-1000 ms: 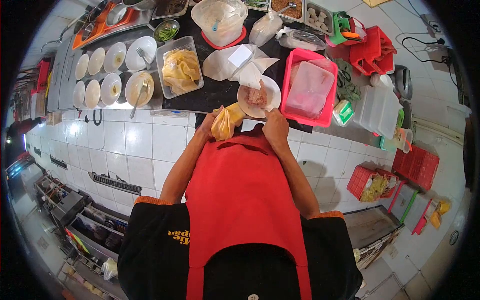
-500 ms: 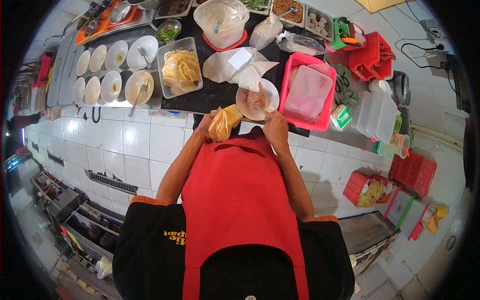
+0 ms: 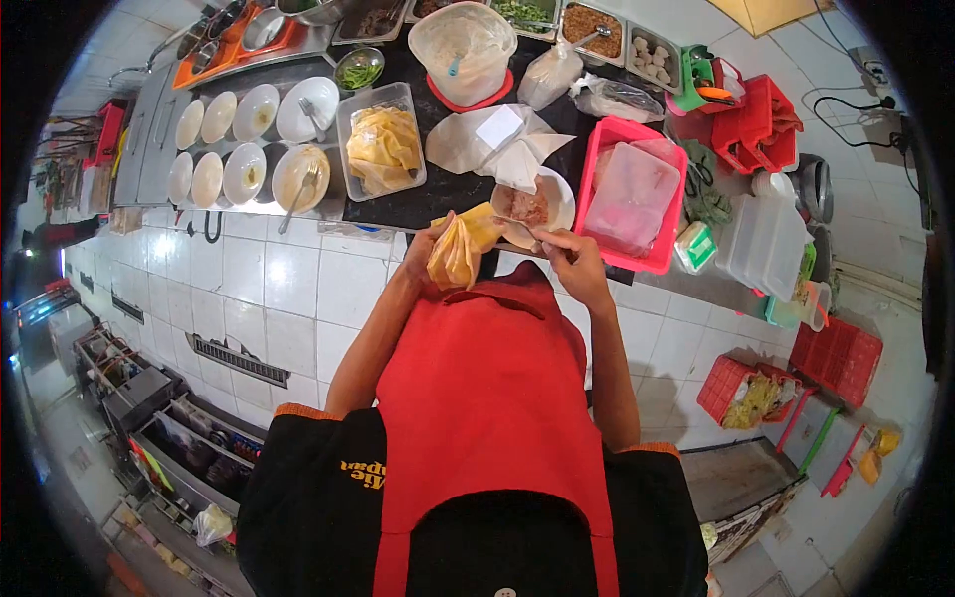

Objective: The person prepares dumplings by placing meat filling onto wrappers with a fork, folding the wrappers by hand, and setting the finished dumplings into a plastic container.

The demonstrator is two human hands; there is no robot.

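My left hand [image 3: 422,247] is closed around a bunch of yellow dough wrappers [image 3: 455,255], which droop over in loose folds in front of the red apron. My right hand [image 3: 579,267] pinches a slim utensil [image 3: 524,228] whose far end reaches toward the wrappers; its tip is too small to make out. Just beyond it, at the counter's edge, sits a white bowl [image 3: 563,202] with pinkish minced meat [image 3: 527,206]. Further left, a clear plastic tub [image 3: 417,164] holds more yellow wrappers [image 3: 382,147].
A pink basket [image 3: 652,261] with a lidded plastic box [image 3: 637,194] stands right of the bowl. White paper [image 3: 453,144] lies behind it, near a white bucket [image 3: 463,50]. Several white bowls [image 3: 259,109], some with forks or spoons, line the left counter.
My right hand has drawn back from the bowl's edge, and the utensil now points toward the wrappers. The view has shifted a little, moving the scene to the right.
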